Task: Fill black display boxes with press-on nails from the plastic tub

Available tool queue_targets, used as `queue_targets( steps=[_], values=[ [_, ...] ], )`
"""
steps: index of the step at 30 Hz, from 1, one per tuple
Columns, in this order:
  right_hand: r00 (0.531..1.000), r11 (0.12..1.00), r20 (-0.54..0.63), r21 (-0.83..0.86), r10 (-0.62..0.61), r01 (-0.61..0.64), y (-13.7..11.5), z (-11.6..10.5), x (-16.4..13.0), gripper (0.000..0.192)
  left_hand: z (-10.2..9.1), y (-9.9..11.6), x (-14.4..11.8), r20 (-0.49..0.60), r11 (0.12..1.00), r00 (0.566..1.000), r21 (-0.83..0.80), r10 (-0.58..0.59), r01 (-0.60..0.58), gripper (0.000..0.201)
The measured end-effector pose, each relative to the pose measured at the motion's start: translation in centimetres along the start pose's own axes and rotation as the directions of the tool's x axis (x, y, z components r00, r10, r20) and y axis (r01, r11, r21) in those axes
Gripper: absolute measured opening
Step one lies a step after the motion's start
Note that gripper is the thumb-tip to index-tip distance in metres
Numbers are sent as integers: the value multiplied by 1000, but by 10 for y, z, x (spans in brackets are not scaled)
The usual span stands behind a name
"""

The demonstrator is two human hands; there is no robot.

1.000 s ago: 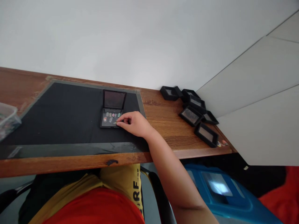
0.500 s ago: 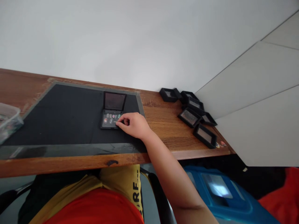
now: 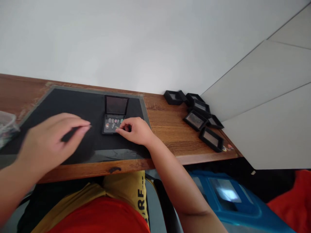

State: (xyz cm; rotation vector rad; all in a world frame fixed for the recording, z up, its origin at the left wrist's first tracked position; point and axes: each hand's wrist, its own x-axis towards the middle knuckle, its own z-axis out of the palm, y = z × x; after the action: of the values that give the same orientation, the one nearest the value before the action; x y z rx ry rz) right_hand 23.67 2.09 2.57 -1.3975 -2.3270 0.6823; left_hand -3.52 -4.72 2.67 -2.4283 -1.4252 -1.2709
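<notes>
Two hands over the table. Nearest the camera, the left hand hovers blurred above the front part of the black mat, fingers extended and loosely together, nothing visibly held; grip reads as open. Farther in, the right hand rests on the mat with thumb and forefinger pinched at the near right corner of the small black case; whether a piece sits between the fingertips cannot be told at this size. The case lies near the middle of the mat, lid standing upright behind its tray. Small coloured pieces sit in rows inside the tray. At the far left edge, a clear plastic tub is partly visible, touching the mat's edge. To the right, well apart from the mat, several closed black cases lie in a loose cluster on bare wood near the wall.
</notes>
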Motion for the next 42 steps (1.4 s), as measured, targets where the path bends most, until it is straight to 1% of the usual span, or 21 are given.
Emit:
queue_targets(
  steps=[1, 2, 4, 5, 7, 10, 13, 15, 17, 21, 23, 26, 28, 30, 32, 35, 37, 39, 42],
  values=[
    [1000, 1000, -7, 1, -10, 10, 1, 0, 0, 17, 16, 3, 5, 4, 997, 998, 18, 68, -69, 9],
    [1000, 1000, -16, -10, -17, 17, 2, -1, 0, 16, 30, 7, 9, 9, 994, 994, -16, 108, -108, 10],
    [999, 999, -29, -48, -26, 24, 4, -2, 0, 13, 52, 11, 15, 3, 991, 992, -49, 127, -126, 9],
    [999, 997, -30, -64, -32, 30, 5, -2, 0, 12, 59, 12, 16, 3, 991, 992, -57, 122, -122, 9],
    [998, 996, -19, -73, -57, 55, 6, -1, 0, 10, 65, 10, 15, -2, 993, 995, -59, 98, -97, 10],
    [994, 993, 9, -44, -110, 110, 6, 1, 0, 9, 62, 2, 9, -1, 995, 1000, -92, 22, -22, 12],
    [990, 990, 24, 3, -142, 142, 6, 3, 0, 10, 60, -5, 4, 42, 985, 995, -140, -94, 99, 15],
    [989, 988, 6, 28, -149, 149, 8, 3, 0, 10, 61, -7, 3, 69, 977, 987, -148, -148, 156, 16],
    [987, 985, -38, 60, -158, 160, 9, 4, -1, 10, 63, -8, 4, 77, 975, 985, -151, -152, 163, 16],
    [968, 956, -132, 175, -212, 234, 12, 6, -1, 13, 64, -6, 4, 84, 977, 993, -186, -87, 101, 16],
    [957, 933, -155, 232, -243, 275, 12, 8, -1, 16, 64, -4, 4, 80, 975, 992, -196, -94, 108, 11],
    [941, 897, -175, 292, -290, 331, 12, 11, -1, 19, 64, -2, 2, 64, 969, 991, -211, -120, 131, 19],
    [932, 880, -182, 313, -312, 356, 11, 12, -1, 19, 65, -1, 2, 61, 968, 992, -220, -112, 123, 20],
    [935, 873, -173, 339, -310, 352, 11, 12, -1, 18, 65, 0, 1, 53, 968, 993, -226, -104, 113, 20],
    [946, 858, -151, 400, -287, 324, 10, 13, -1, 19, 65, 1, 1, 39, 966, 994, -236, -103, 110, 18],
    [964, 813, -88, 521, -252, 261, 9, 14, -2, 26, 64, 3, 1, 21, 959, 994, -263, -104, 106, 15],
    [969, 802, -38, 554, -243, 223, 8, 14, -2, 31, 63, 5, 2, 38, 951, 994, -287, -106, 112, 12],
    [969, 800, -13, 561, -248, 212, 8, 13, -3, 35, 62, 6, 3, 61, 937, 990, -321, -127, 140, 9],
    [964, 789, -14, 571, -266, 226, 7, 11, -3, 38, 60, 8, 4, 81, 904, 978, -373, -190, 207, 7]
  ],
)
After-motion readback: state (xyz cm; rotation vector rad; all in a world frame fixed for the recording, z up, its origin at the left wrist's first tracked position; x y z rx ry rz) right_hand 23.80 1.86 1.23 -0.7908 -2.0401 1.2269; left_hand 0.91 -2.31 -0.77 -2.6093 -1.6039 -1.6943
